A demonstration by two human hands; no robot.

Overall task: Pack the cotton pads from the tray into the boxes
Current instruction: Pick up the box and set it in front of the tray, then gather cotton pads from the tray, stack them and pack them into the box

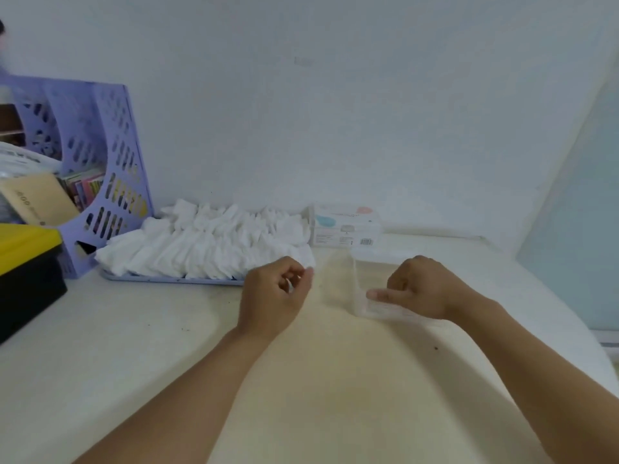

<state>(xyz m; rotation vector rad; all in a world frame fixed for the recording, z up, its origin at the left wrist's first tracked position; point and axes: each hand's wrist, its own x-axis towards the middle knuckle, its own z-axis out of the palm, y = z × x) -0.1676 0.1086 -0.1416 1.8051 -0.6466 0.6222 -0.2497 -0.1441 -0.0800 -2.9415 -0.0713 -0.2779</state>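
Cotton pads [207,246] fill the lilac tray [167,280] at about 10 o'clock from the hands, heaped in overlapping rows with only the tray's near rim showing. Judged from the full heap, packing has barely begun; nearly everything is left.

White desk [134,346]: carries all items.

Lilac file rack [100,169], 9 o'clock, just beside the tray's left end. Black bin with yellow lid [26,262], cut off at the left frame edge.

Printed cotton pad box [346,226], 12 o'clock, against the wall, touching the tray's right end. It looks closed.

Clear plastic box [360,289], 1 o'clock, on the desk in front of the printed one. Its walls are nearly invisible; I see no pads inside, though contents and lid are hard to make out.

Right hand [418,289]: fingers curled on the clear box's near side, forefinger stretched along its wall, steadying it.

Left hand [274,293]: just beside the tray's near right corner, fingers curled with thumb and fingertips drawn together. Whether they pinch a pad or nothing I cannot tell; the spot is blurred.
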